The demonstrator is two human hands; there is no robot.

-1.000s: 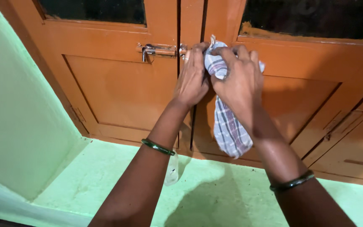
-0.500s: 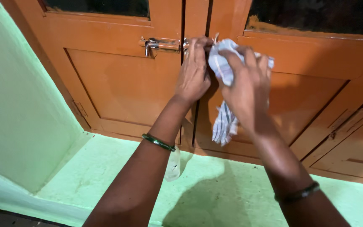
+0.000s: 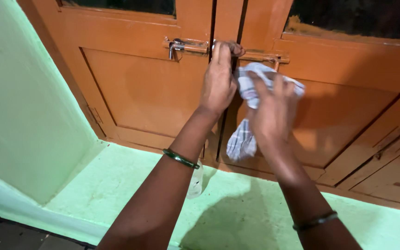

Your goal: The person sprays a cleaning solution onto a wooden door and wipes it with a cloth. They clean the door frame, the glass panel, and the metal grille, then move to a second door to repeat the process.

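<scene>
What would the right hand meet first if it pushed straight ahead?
Probably the orange shutter: the right hand presses a checked cloth flat towards it, just below the latch. Depth is hard to judge.

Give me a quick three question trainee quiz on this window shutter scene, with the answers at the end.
1. Which hand presses the checked cloth against the orange shutter?
2. True or false: the left hand is on the metal bolt.
3. What does each wrist wear: A bangle, B watch, C glove?

Key: 1. The right hand. 2. True; its fingertips sit on the bolt where the shutters meet. 3. A.
</scene>
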